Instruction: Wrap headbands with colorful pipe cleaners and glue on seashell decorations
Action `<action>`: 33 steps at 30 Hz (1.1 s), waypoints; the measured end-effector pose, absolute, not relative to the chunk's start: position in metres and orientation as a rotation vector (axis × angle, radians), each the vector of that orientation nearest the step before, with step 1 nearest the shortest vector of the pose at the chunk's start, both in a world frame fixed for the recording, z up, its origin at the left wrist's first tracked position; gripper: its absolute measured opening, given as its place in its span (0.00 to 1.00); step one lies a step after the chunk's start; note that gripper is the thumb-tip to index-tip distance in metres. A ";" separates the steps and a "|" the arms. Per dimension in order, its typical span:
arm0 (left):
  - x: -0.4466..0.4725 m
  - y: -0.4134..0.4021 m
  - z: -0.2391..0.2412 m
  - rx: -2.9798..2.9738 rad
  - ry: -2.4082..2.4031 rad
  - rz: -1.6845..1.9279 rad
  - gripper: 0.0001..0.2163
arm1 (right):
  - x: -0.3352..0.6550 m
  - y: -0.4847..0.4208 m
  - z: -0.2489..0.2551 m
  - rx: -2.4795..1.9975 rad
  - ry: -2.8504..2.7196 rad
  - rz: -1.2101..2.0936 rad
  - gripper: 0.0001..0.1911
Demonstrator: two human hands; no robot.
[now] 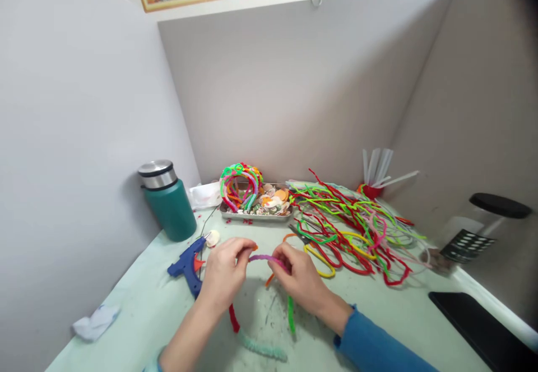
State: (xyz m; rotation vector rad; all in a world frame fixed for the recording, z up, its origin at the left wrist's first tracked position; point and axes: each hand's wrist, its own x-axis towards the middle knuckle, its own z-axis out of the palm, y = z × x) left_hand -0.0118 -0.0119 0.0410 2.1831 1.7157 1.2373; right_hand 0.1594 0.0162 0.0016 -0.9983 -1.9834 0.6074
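Observation:
My left hand (225, 277) and my right hand (300, 277) each pinch a purple pipe cleaner (263, 257), bent in a slight arch between the fingertips. A bit of orange shows at my left fingertips; whether it belongs to the same piece I cannot tell. Below the hands, a red pipe cleaner (234, 320) meets a fluffy mint-green one (264, 349). A green pipe cleaner (291, 315) sticks out under my right hand. Left of my left hand is a blue glue gun (189, 265), near a pale round disc (212, 238). Beyond my right hand lie scissors with yellow handles (323, 265).
At the back, a metal tray (256, 216) holds flat discs and colourful pipe-cleaner rings (239, 184). A tangled heap of pipe cleaners (353, 221) spreads to the right. A green bottle (170, 207) stands left, a black-lidded jar (474, 237) right. Grey partitions (294, 97) enclose the table.

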 end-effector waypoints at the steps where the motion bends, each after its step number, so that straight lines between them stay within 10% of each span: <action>1: -0.011 -0.010 0.039 2.232 1.696 1.233 0.08 | 0.159 0.017 0.000 -0.995 -1.973 0.613 0.03; 33: -0.006 -0.014 0.024 2.636 1.490 1.074 0.11 | 0.157 0.017 -0.002 -0.881 -1.906 0.659 0.06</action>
